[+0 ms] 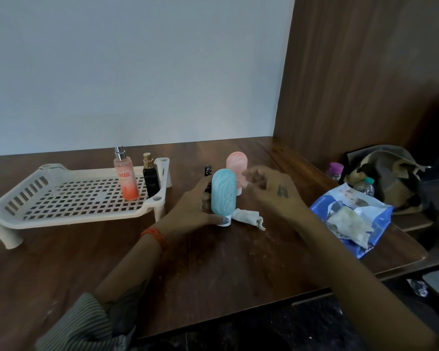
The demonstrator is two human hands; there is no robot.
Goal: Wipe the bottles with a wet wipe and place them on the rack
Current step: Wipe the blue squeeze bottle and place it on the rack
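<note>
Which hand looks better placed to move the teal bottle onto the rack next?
Probably the left hand: it already grips the teal bottle and lies on the side of the rack. The right hand hovers blurred, holding nothing.

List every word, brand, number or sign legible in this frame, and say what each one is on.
"ENGAGE": on the pink spray bottle standing on the rack.
Black spray bottle beside it: a small label, too small to read.
Blue wipes packet: white print at its near edge, blurred, unreadable.
Right hand: a dark mark on its back, not legible.
Teal bottle and pink tube bottle: pattern only, no text.
</note>
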